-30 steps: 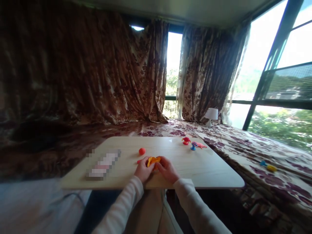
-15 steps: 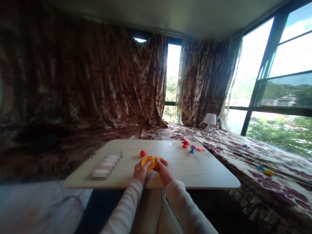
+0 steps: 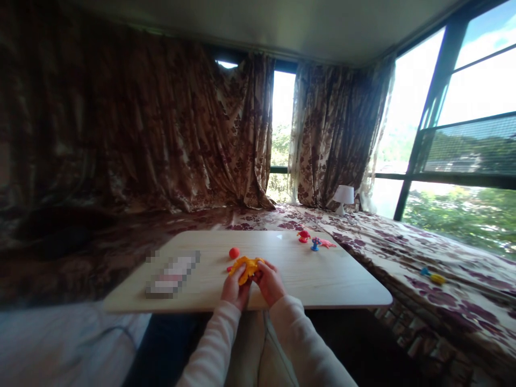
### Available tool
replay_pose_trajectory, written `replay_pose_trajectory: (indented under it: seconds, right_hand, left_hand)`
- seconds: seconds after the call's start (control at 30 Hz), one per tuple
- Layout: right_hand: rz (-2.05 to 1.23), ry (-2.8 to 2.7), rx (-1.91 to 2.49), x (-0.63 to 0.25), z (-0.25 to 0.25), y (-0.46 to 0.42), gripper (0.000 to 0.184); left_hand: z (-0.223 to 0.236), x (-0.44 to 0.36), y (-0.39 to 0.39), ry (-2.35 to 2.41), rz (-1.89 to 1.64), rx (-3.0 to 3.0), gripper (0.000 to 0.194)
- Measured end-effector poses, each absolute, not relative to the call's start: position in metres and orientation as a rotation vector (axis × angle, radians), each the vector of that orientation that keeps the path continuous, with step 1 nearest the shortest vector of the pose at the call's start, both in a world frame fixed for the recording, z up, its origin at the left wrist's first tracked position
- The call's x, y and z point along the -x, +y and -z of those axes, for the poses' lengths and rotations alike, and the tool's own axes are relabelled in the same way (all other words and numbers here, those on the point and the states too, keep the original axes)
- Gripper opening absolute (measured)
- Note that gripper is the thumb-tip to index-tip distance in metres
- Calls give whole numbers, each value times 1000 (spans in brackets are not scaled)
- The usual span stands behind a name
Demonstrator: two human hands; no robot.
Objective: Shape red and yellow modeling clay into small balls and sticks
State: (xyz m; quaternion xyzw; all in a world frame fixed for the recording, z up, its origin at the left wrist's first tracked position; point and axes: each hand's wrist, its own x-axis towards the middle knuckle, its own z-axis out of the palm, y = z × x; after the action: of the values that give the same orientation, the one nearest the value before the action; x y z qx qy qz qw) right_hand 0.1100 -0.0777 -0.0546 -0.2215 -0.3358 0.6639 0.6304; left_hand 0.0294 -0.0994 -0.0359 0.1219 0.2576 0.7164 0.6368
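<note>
Both hands grip a yellow-orange lump of modelling clay (image 3: pixel 249 266), thin and ragged at its edges, above the near part of the table. My left hand (image 3: pixel 235 286) is closed round its left side, thumb on top. My right hand (image 3: pixel 269 280) pinches the right end between thumb and fingers. A small pinkish-red bit (image 3: pixel 229 269) shows at the left hand's fingertips; whether the hand touches it I cannot tell. Just beyond the hands, an orange-red ball (image 3: pixel 234 252) rests on the table (image 3: pixel 278 250).
At the table's far right stand a red figure (image 3: pixel 303 236), a blue figure (image 3: pixel 315 244) and a pink flat toy (image 3: pixel 327 243). A blurred-out box shape (image 3: pixel 173 275) lies at left. A blue-and-yellow toy (image 3: pixel 433 276) and a white lamp (image 3: pixel 344 199) are on the flowered cloth.
The clay has been turned and bent between my hands, its outline now more crumpled. A pinkish-red bit has come into view beside the left fingertips. The view has shifted slightly.
</note>
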Motion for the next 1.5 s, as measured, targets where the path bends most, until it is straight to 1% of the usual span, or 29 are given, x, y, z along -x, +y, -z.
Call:
replay_pose_trajectory:
  seconds: [0.23, 0.33, 0.5, 0.57, 0.77, 0.9, 0.97, 1.03, 1.13, 1.23, 1.37, 1.5]
  right_hand:
    - [-1439, -678, 531, -107, 57, -74, 23]
    - [-1341, -707, 604, -114, 56, -75, 22]
    - [-1307, -920, 660, -131, 53, -81, 34]
    - [-1238, -1025, 688, -133, 50, -85, 36]
    - [-1049, -1195, 717, -127, 48, -87, 23]
    - [-808, -1228, 821, -126, 49, -87, 8]
    - [-824, -1317, 806, -128, 48, -89, 7]
    - [-898, -1325, 783, -131, 48, -90, 15]
    - [-950, -1135, 817, -136, 49, -89, 27]
    - [-940, -1072, 865, -138, 51, -88, 28]
    - [-736, -1209, 827, -132, 48, -95, 25]
    - [-525, -1419, 801, -126, 40, -99, 24]
  left_hand:
    - [37, -28, -97, 546, -1652, -219, 20]
    - [36, -25, -98, 515, -1681, -228, 18]
    - [32, -24, -99, 504, -1610, -260, 18]
    - [32, -27, -96, 562, -1589, -296, 17]
    - [35, -38, -92, 699, -1554, -435, 16]
    - [33, -37, -93, 705, -1479, -476, 6]
    - [31, -35, -92, 751, -1488, -482, 15]
    - [28, -34, -90, 831, -1510, -467, 18]
    - [24, -37, -88, 887, -1504, -492, 21]
    - [23, -44, -86, 918, -1481, -552, 34]
    - [25, -53, -84, 917, -1361, -543, 44]
    - [22, -56, -87, 578, -1197, -545, 50]
